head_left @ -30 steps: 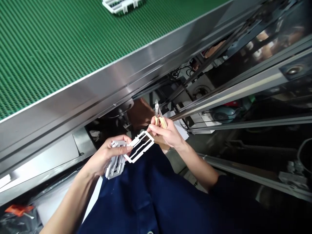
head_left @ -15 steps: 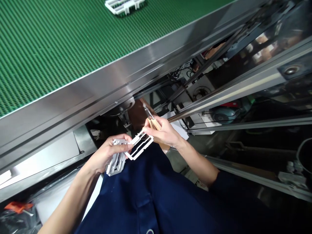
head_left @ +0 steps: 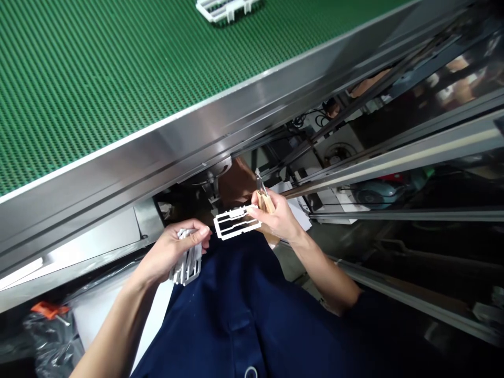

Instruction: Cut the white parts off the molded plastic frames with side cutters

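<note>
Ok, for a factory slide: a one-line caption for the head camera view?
Right hand holds a white plastic frame and cutters, left hand more white plastic parts, beside a green conveyor belt.

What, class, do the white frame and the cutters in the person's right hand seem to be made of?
The white frame looks like moulded plastic: matte, evenly white, with crisp edges. The cutters seem to have grey, glinting steel jaws; their tan grips could be wood or plastic, the look leaves that open.

Green modular conveyor belt (head_left: 118, 94) on stainless steel frame (head_left: 165, 157); underneath, metal rails (head_left: 409, 152), cables (head_left: 311, 118), blue motor (head_left: 374, 193), grey floor (head_left: 299, 257); black plastic bag (head_left: 51, 336) lower left.
</note>
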{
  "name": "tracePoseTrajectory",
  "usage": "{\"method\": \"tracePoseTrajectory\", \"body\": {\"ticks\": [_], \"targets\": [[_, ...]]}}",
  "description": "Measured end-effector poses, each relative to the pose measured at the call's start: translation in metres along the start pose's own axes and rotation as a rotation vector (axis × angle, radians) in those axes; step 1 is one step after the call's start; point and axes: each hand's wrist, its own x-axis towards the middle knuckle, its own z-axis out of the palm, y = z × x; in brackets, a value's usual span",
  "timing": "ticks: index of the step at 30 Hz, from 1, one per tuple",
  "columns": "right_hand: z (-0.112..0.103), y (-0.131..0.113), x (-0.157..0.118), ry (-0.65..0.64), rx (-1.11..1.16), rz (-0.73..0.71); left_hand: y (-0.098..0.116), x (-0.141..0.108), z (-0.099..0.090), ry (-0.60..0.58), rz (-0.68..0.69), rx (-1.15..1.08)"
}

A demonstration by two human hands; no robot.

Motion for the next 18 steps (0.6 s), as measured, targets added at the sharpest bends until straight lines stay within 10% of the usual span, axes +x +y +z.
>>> {"method": "tracePoseTrajectory", "body": {"ticks": [18], "targets": [[0.011,0.002,-0.008,0.126,-0.048,-0.019,0.006,0.008,0.017,0.115,0.205,0.296]]}}
